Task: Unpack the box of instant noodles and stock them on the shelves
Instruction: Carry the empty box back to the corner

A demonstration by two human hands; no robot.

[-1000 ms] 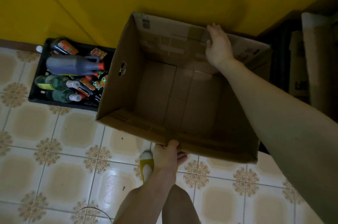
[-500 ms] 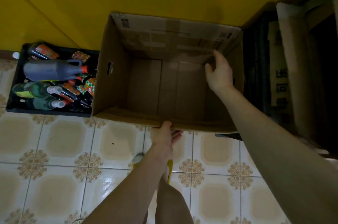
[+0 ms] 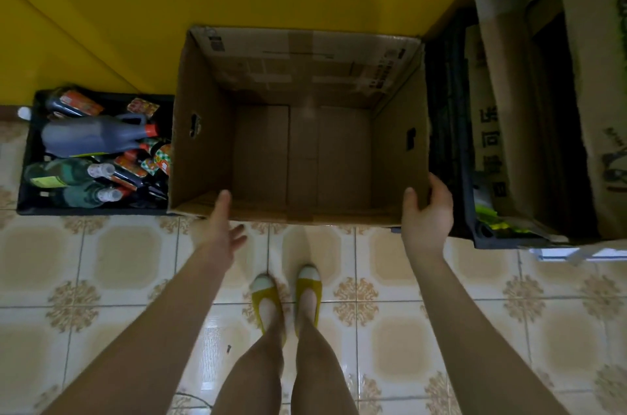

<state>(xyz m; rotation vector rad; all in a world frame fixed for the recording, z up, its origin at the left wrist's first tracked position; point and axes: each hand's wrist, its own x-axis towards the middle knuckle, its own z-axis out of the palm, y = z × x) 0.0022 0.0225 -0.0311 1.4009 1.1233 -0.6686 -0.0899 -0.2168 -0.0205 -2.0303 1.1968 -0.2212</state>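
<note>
An empty brown cardboard box (image 3: 203, 156) stands open-topped on the tiled floor against the yellow wall, with no noodles inside it. My left hand (image 3: 222, 228) hovers at the box's near wall, thumb raised against the rim and fingers spread loose below it. My right hand (image 3: 427, 214) wraps the box's near right corner, thumb on the near side and fingers round the outer right wall. No shelves are in view.
A black crate (image 3: 95, 209) full of bottles and sauce packets sits tight against the box's left side. On the right stands a dark crate (image 3: 481, 238) holding flattened cardboard (image 3: 492, 109). My feet in yellow shoes (image 3: 268, 296) stand on the tiles just in front.
The box came down from a tilted, lifted position to rest flat on the floor. My right hand moved from the far wall to the near right corner; my left hand loosened its hold.
</note>
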